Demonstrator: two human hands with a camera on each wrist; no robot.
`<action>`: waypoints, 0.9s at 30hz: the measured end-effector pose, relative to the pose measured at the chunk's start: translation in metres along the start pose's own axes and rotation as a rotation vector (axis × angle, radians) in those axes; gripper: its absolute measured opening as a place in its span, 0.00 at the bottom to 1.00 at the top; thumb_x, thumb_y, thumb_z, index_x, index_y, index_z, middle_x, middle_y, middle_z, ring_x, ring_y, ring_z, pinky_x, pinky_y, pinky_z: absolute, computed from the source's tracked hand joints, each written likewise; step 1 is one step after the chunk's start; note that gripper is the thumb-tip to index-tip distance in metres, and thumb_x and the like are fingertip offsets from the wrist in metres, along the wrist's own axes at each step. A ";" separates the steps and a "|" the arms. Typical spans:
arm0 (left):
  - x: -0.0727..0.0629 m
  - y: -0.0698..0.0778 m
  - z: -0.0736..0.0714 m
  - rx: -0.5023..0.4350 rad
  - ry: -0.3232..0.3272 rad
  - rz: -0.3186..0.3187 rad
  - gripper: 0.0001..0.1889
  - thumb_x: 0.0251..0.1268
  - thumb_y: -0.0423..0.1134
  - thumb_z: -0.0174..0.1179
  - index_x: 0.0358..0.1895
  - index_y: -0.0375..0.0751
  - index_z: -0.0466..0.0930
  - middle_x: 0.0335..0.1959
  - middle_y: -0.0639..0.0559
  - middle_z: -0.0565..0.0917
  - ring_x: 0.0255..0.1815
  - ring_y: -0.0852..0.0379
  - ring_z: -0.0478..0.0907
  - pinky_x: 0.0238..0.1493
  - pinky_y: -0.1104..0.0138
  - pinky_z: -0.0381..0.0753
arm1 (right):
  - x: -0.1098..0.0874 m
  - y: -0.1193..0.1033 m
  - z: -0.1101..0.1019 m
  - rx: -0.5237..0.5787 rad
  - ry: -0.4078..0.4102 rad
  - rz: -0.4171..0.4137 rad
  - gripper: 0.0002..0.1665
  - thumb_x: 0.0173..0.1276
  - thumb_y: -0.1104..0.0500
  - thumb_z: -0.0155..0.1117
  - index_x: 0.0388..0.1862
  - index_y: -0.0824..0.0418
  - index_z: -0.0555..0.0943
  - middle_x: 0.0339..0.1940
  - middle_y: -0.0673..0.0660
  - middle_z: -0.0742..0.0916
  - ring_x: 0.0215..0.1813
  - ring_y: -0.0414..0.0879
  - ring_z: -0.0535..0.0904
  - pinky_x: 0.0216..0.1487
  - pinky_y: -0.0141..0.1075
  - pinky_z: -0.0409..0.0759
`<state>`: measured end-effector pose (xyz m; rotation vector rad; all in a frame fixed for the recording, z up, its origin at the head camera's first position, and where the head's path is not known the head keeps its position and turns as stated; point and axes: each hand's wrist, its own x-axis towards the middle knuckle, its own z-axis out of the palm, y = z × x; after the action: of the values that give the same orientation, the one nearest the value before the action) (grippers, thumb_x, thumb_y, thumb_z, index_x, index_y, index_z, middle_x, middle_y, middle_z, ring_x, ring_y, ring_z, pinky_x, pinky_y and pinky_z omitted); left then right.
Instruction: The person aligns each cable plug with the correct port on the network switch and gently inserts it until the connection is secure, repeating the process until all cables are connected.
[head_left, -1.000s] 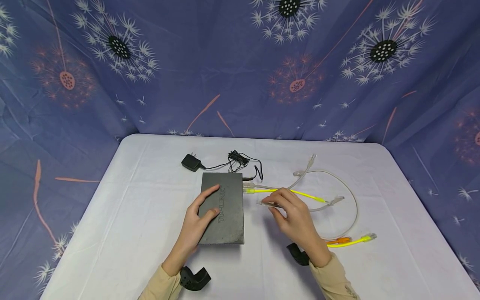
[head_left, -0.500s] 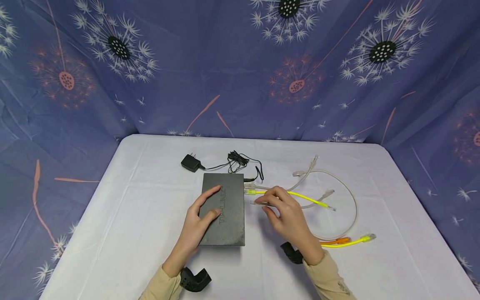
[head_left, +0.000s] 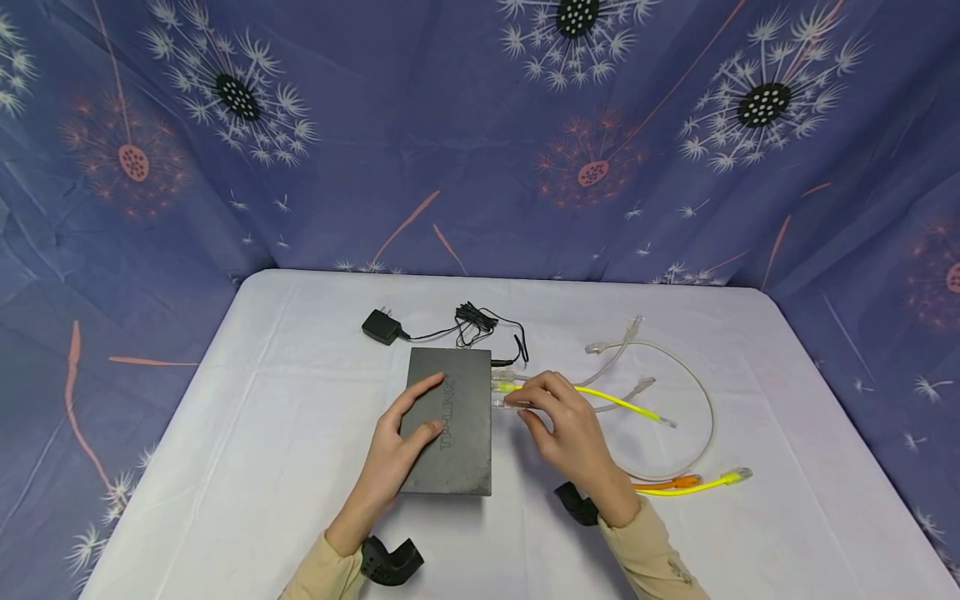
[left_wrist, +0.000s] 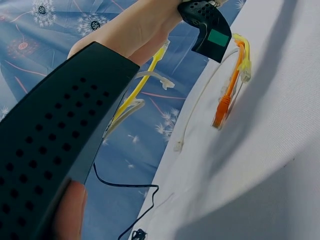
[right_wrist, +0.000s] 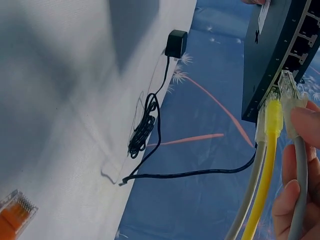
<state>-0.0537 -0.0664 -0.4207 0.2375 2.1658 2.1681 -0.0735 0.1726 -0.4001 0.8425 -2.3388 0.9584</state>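
Note:
My left hand [head_left: 390, 454] grips a dark grey TP-LINK network switch [head_left: 467, 450] by its left side, thumb and index finger on the top face. Between the fingers of my right hand [head_left: 573, 429] is the clear plug [right_wrist: 290, 102] of a grey network cable [right_wrist: 298, 185]. That plug's tip is at the mouth of a port [right_wrist: 292, 62] on the switch's right side; how far in it sits I cannot tell. Beside it, a yellow cable [right_wrist: 269, 165] and another grey cable [right_wrist: 246, 195] are plugged into neighbouring ports. Several further ports show no plug.
Behind the switch lie a black power adapter [head_left: 382, 326] and its bundled cord [head_left: 476, 317], whose lead runs to the switch. An orange cable [head_left: 678, 482], a yellow cable end [head_left: 727, 478] and a looped whitish cable [head_left: 708, 400] lie right on the white-covered table [head_left: 247, 417].
My right hand has moved left with the grey cable's plug, closing the gap to the switch's port side. The free cable ends shifted along. The switch moved slightly right with my left hand.

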 end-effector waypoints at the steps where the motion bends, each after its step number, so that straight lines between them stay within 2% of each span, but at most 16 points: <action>1: 0.000 0.000 0.000 0.000 -0.002 0.001 0.29 0.62 0.30 0.55 0.66 0.59 0.71 0.69 0.57 0.65 0.72 0.54 0.54 0.65 0.47 0.50 | 0.000 0.000 0.000 -0.001 0.002 -0.001 0.20 0.49 0.77 0.70 0.36 0.56 0.85 0.35 0.49 0.81 0.41 0.45 0.78 0.40 0.34 0.74; 18: 0.000 -0.001 0.001 0.003 -0.024 0.028 0.29 0.62 0.29 0.56 0.67 0.55 0.71 0.68 0.56 0.67 0.72 0.53 0.53 0.66 0.45 0.47 | 0.003 -0.002 0.002 0.080 0.048 -0.023 0.17 0.51 0.78 0.68 0.36 0.61 0.84 0.36 0.52 0.82 0.42 0.47 0.77 0.46 0.29 0.72; 27: 0.000 0.003 0.000 0.012 -0.036 0.015 0.29 0.63 0.30 0.55 0.66 0.58 0.70 0.69 0.58 0.66 0.72 0.54 0.52 0.67 0.45 0.46 | 0.003 -0.001 0.006 0.118 0.067 -0.043 0.17 0.51 0.79 0.67 0.37 0.63 0.83 0.37 0.54 0.80 0.42 0.48 0.78 0.47 0.28 0.72</action>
<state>-0.0533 -0.0660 -0.4175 0.2927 2.1653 2.1419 -0.0758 0.1661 -0.4019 0.8889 -2.2160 1.0987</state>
